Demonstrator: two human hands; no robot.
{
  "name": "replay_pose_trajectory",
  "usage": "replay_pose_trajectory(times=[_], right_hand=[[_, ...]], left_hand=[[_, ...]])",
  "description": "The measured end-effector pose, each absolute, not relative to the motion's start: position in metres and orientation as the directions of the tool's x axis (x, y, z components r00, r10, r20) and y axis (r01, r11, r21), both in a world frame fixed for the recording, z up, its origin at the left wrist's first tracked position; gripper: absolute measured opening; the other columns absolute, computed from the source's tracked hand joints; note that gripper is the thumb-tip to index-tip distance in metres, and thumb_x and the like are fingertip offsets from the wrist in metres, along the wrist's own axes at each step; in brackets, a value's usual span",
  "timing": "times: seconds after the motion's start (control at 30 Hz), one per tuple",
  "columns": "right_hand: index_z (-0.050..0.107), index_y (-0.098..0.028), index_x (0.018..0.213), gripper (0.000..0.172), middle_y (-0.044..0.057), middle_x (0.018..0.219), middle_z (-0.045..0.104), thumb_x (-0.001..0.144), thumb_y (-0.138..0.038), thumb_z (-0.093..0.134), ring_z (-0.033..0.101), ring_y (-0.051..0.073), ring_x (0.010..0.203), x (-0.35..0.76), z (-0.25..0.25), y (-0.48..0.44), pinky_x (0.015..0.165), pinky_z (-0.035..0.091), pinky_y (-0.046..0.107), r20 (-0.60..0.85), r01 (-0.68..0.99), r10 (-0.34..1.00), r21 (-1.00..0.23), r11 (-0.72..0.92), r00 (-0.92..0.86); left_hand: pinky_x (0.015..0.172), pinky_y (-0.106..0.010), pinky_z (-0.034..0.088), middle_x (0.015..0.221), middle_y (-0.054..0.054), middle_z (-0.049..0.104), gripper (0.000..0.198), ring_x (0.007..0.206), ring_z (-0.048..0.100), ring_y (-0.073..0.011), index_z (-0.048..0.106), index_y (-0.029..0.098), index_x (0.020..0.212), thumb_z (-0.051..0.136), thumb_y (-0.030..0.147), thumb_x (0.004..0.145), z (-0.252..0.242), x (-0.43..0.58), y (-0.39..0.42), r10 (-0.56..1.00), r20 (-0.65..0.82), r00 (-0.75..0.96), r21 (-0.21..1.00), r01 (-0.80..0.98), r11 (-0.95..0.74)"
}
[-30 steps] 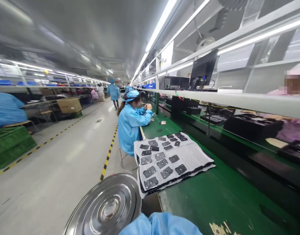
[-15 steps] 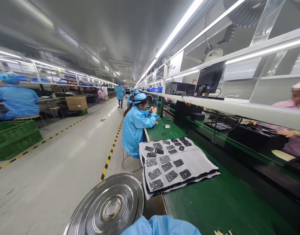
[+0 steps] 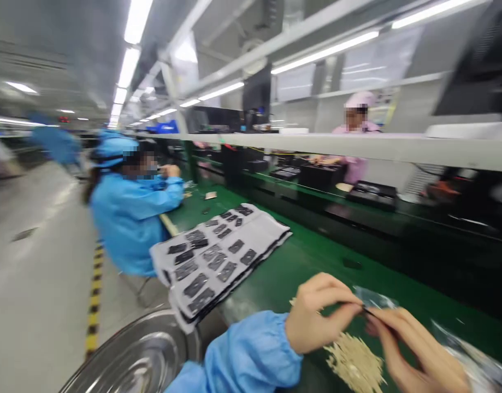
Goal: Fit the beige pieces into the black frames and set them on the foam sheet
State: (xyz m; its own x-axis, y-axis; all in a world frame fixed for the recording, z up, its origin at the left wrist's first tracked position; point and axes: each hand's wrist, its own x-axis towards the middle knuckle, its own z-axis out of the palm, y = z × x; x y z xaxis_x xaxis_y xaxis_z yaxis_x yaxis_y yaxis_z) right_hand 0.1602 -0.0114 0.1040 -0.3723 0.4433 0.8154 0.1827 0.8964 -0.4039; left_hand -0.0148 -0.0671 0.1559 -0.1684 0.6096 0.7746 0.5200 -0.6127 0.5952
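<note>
My left hand [image 3: 322, 314], in a blue sleeve [image 3: 254, 349], pinches one end of a small dark thin piece [image 3: 365, 310] between thumb and forefinger. At its other end my right hand [image 3: 423, 344] has its fingers closed on the same piece; blur hides what kind it is. Below the hands lies a pile of small beige strips [image 3: 355, 364] on the green table [image 3: 271, 278]. Clear plastic film [image 3: 376, 297] is just behind the fingertips, and a clear plastic bag [image 3: 472, 355] lies to the right of my right hand.
A white divided tray [image 3: 261, 226] bearing several dark flat parts sits to the left. A round metal lid [image 3: 140, 355] is beside the table edge. A person in blue [image 3: 128, 213] sits further along. A person in pink [image 3: 357, 147] works beyond the white shelf rail [image 3: 316, 143].
The view has swung right and down towards the table. Both my hands, out of view before, now show with the small dark piece between them. The tray appears further left.
</note>
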Motion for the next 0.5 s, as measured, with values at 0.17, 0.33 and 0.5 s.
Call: replay_pose_trajectory(times=[0.17,0.33,0.5], right_hand=[[0.061,-0.020,0.099,0.024,0.003,0.072,0.058,0.085,-0.004,0.050,0.058,0.016,0.063,0.140,0.168,-0.027,0.055,0.047,0.027,0.783,0.214,0.516,-0.470,0.857,-0.346],[0.059,-0.018,0.100,0.027,0.005,0.075,0.058,0.083,0.001,0.048,0.057,0.015,0.065,0.149,0.168,-0.025,0.055,0.047,0.027,0.791,0.237,0.519,-0.463,0.854,-0.324],[0.057,-0.017,0.108,0.034,0.006,0.080,0.061,0.082,0.003,0.048,0.059,0.017,0.070,0.160,0.158,-0.020,0.058,0.049,0.029,0.814,0.362,0.472,-0.350,0.864,-0.339]], left_hand=[[0.071,-0.030,0.053,0.081,-0.004,0.068,0.025,0.075,0.064,-0.0154,0.066,0.020,0.101,0.062,0.010,0.078,0.174,-0.020,-0.065,0.694,0.702,-0.156,0.695,0.362,-0.622],[0.067,-0.028,0.051,0.080,-0.003,0.066,0.018,0.075,0.062,-0.0151,0.068,0.019,0.088,0.063,0.006,0.076,0.175,-0.015,-0.053,0.694,0.719,-0.045,0.655,0.377,-0.655],[0.065,-0.029,0.051,0.080,-0.004,0.064,0.019,0.074,0.061,-0.0157,0.066,0.019,0.087,0.061,0.004,0.076,0.177,-0.012,-0.038,0.661,0.749,0.045,0.590,0.410,-0.696]])
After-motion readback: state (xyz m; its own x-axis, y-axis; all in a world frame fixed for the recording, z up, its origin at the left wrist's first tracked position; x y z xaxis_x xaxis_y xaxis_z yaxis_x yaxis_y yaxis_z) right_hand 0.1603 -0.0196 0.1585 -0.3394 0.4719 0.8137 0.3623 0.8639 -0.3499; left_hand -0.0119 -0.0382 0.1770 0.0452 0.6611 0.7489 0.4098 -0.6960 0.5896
